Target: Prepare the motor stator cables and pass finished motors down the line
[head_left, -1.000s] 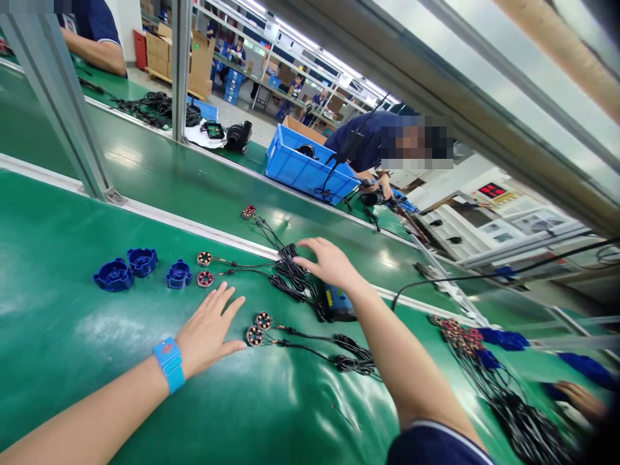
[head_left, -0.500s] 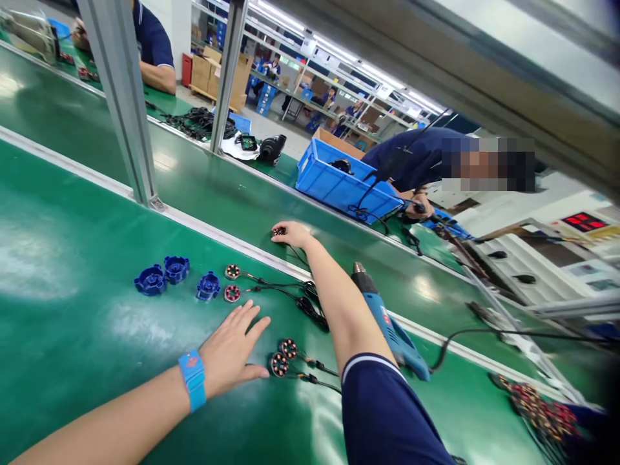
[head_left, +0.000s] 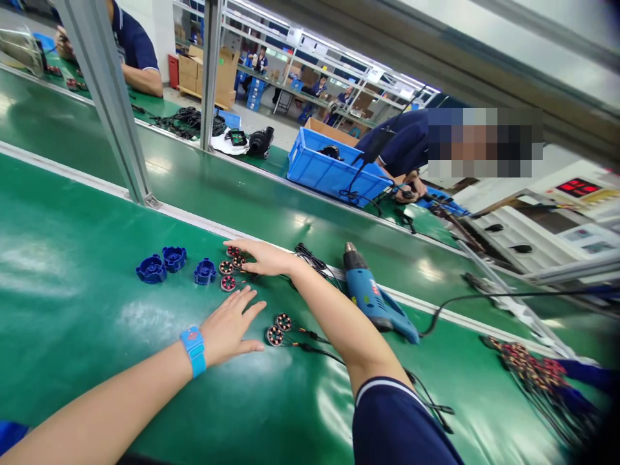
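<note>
My right hand (head_left: 266,258) reaches across to the far edge of the green work mat. Its fingers and thumb curl round two small motor stators (head_left: 239,262), which have dark rings and copper windings. Just left of them, two more stators (head_left: 228,283) lie on the mat, one of them with red parts. My left hand (head_left: 227,332), wearing a blue wristband (head_left: 193,351), is spread palm down with nothing in it. Right of its thumb lie two copper-wound stators (head_left: 275,335) with black leads. Three blue plastic housings (head_left: 152,268) stand to the left.
A blue heat gun (head_left: 371,294) lies on the right, across the metal rail. A heap of wired stators (head_left: 533,365) is at far right. Beyond the belt are a blue crate (head_left: 334,177) and a co-worker's hand (head_left: 411,187). An aluminium post (head_left: 104,97) rises at left.
My right hand has come back from the belt to the mat, bringing stators beside the two at the far edge. My left hand stays spread. The view has shifted slightly.
</note>
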Demonstrator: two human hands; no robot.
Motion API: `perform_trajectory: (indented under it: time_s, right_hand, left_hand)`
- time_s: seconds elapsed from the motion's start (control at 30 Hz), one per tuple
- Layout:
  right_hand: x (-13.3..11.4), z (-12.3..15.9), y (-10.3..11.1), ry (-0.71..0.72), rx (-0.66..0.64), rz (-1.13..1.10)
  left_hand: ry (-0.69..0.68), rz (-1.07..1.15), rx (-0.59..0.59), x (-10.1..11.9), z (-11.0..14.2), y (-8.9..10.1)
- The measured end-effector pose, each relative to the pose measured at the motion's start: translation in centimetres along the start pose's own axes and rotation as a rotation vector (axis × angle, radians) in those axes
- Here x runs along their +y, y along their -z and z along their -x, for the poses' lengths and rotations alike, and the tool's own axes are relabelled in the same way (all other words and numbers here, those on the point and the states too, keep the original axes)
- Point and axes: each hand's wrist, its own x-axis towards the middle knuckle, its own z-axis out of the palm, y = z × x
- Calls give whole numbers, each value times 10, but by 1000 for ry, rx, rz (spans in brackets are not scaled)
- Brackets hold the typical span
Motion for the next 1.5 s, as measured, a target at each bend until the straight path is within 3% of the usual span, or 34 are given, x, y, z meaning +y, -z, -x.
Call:
perform_trajectory:
  time_s: [0.1, 0.2, 0.33, 0.4, 0.53, 0.63, 0.77, 0.87, 1.03, 1.33, 1.5]
  right_hand:
    - [-26, 44, 7, 3, 197, -4]
    - [-34, 116, 12, -95, 427, 91]
    - [3, 237, 7, -563, 696, 337]
    - [31, 291, -2, -822, 708, 294]
    - [66, 351, -25, -974, 644, 204]
    - [74, 363, -37, -973, 617, 178]
    - [83, 367, -43, -1008, 630, 199]
    - [93, 369, -45, -1049, 674, 235]
    - [102, 373, -50, -1065, 717, 248]
    - [93, 368, -52, -1093, 631, 243]
    - [71, 347, -55, -1169, 717, 605]
  left_hand:
    - [-56, -3, 27, -1, 1, 10]
    - [-34, -9, 111, -2, 2, 25]
    - [39, -20, 191, 2, 4, 34]
    - [-1, -14, 156, 10, 5, 29]
    - [-117, -15, 69, 23, 8, 19]
    - [-101, -136, 198, 11, 5, 26]
    - [65, -421, 389, -22, -7, 42]
    - [164, -557, 347, -36, -14, 43]
    - [249, -547, 282, -33, -14, 40]
    - [278, -533, 256, -31, 3, 52]
    - [351, -582, 238, -32, 14, 74]
